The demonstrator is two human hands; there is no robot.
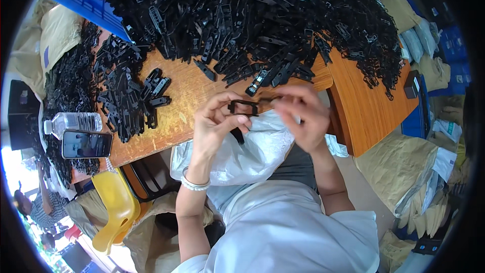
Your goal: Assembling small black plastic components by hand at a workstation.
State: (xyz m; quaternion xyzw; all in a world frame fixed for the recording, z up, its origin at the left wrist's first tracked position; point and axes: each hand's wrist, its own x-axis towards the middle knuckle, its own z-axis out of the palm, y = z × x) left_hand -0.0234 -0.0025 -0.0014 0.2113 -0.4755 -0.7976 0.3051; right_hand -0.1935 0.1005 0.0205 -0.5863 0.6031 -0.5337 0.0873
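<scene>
Between the thumb and fingers of my left hand [216, 117] is a small black rectangular plastic frame [234, 107] with an open middle. Just to its right is my right hand [307, 117], blurred by motion, with its fingers bent. A small dark piece [267, 100] shows at its fingertips, too smeared to make out. Below both hands a white plastic bag [262, 149] lies across my lap, with another black piece [237, 135] against it. Beyond my hands, one black part with a shiny metal strip [256, 83] lies at the near edge of a large heap of black plastic parts [227, 20].
On the wooden table [177, 91], a smaller pile of black parts [121, 91] lies left, beside a phone [87, 144] and a clear bottle [76, 122]. A yellow chair [115, 199] stands lower left. Brown sacks [399, 172] lie on the right.
</scene>
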